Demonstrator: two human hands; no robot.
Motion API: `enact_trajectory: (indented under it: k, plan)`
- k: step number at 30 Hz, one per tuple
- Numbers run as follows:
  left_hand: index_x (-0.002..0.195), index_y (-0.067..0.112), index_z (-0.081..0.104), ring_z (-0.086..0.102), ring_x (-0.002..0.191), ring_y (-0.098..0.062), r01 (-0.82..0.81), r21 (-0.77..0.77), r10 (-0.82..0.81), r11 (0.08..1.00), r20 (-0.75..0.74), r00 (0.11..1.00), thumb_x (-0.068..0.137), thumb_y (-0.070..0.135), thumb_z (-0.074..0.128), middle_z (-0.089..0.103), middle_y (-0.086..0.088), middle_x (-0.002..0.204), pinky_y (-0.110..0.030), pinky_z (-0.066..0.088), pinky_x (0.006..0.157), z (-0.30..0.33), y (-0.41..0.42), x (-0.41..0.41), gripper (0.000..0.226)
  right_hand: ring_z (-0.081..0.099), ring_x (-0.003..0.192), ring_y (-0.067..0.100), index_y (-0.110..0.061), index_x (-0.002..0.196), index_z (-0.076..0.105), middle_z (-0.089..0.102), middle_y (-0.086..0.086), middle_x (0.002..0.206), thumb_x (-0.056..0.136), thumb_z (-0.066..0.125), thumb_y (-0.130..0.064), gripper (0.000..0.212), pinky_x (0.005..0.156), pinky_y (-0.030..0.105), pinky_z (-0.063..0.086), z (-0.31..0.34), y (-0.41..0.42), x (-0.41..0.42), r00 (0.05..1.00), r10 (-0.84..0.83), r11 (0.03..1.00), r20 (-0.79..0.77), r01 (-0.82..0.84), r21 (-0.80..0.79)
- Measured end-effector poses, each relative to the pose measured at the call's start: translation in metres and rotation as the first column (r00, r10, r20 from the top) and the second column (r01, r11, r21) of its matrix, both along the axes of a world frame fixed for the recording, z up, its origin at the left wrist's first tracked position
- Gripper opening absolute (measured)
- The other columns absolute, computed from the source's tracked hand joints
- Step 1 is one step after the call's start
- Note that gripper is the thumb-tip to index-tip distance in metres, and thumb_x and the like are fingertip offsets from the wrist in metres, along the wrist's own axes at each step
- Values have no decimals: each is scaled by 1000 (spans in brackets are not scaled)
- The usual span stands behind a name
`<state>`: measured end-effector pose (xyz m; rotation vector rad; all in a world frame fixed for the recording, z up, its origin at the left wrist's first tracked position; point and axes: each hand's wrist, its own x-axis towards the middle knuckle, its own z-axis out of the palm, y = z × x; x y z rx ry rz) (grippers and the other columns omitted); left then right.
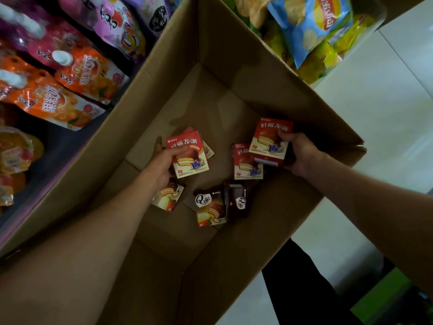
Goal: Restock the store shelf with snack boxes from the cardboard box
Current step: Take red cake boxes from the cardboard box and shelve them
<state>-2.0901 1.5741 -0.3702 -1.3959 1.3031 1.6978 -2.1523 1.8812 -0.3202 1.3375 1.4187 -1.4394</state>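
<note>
Both my arms reach down into a large open cardboard box (234,66). My left hand (161,164) grips a red snack box (191,158) with a pie picture; another red box peeks out beneath it. My right hand (298,153) holds a second red snack box (270,141) lifted above a third red box (246,164) lying on the carton floor. Lower down lie dark Q-brand boxes (210,207), one black box (237,200) standing on its side, and one more (167,195) partly under my left wrist.
Shelves at the left carry orange and pink jelly pouches (70,78). Blue and yellow chip bags (314,31) sit at the upper right. White floor tiles (386,113) lie to the right, and a dark trouser leg (304,289) shows below the carton.
</note>
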Motion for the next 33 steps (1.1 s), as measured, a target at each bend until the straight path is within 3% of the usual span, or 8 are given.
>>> enact_trajectory:
  k: [3, 6, 10, 12, 16, 21, 28, 33]
  plan:
    - [147, 39, 31, 72, 86, -21, 181, 20, -179, 983, -66, 982, 66, 19, 84, 64, -4, 116, -34, 59, 63, -7, -4, -23, 98, 75, 72, 30, -16, 108, 65, 77, 9, 82, 88, 65, -42, 32, 55, 42, 58, -18, -16, 12, 989, -138, 988, 52, 141, -59]
    - [134, 37, 48, 73, 87, -20, 444, 41, -437, 895, -113, 892, 61, 25, 85, 66, -4, 116, -32, 58, 68, -12, 2, -33, 83, 72, 91, 35, -23, 113, 69, 77, 9, 99, 82, 63, -57, 46, 73, 55, 53, -35, -36, 34, 984, -166, 976, 70, 174, -128]
    - [140, 31, 44, 72, 89, -24, 570, 69, -557, 819, -149, 817, 74, 15, 81, 64, -7, 117, -32, 60, 68, -18, 18, -36, 77, 75, 78, 30, -24, 111, 68, 77, 7, 89, 78, 67, -59, 48, 63, 53, 56, -44, -56, 43, 971, -238, 958, 38, 241, -154]
    - [145, 32, 38, 72, 88, -23, 551, 69, -534, 832, -167, 829, 76, 11, 79, 62, -6, 119, -31, 59, 65, -21, 25, -36, 83, 75, 73, 30, -23, 109, 67, 77, 6, 86, 78, 69, -56, 45, 56, 56, 56, -45, -57, 40, 976, -218, 961, 19, 218, -170]
    - [153, 37, 16, 74, 84, -21, 388, 66, -374, 919, -167, 912, 74, 22, 82, 58, 0, 116, -34, 60, 65, -24, 18, -17, 104, 65, 106, 33, -27, 120, 61, 73, 5, 113, 79, 70, -55, 51, 80, 64, 52, -46, -46, 35, 983, -181, 975, -34, 174, -141]
    - [135, 21, 50, 67, 108, -24, 332, 89, -331, 939, -29, 943, 60, 71, 72, 72, -5, 114, -49, 41, 107, -16, 21, 18, 93, 66, 109, 33, -22, 126, 61, 71, 7, 118, 80, 69, -54, 56, 88, 61, 49, -37, -51, 19, 982, -180, 965, -48, 167, -201]
    - [113, 21, 62, 74, 85, -19, 153, 37, -150, 988, -66, 986, 64, 62, 73, 77, -3, 95, -36, 55, 80, 11, 2, 47, 65, 70, 105, 32, -16, 125, 63, 74, 9, 112, 85, 68, -42, 48, 95, 56, 49, 1, -26, 9, 991, -92, 991, -101, 81, -108]
    - [122, 21, 59, 69, 105, -24, 8, 27, -7, 1000, -20, 1000, 68, 60, 72, 73, -8, 111, -47, 55, 87, 36, -36, 70, 68, 72, 97, 30, -13, 123, 62, 76, 7, 102, 82, 66, -28, 44, 82, 44, 56, 35, 3, 8, 993, -30, 993, -118, 16, -116]
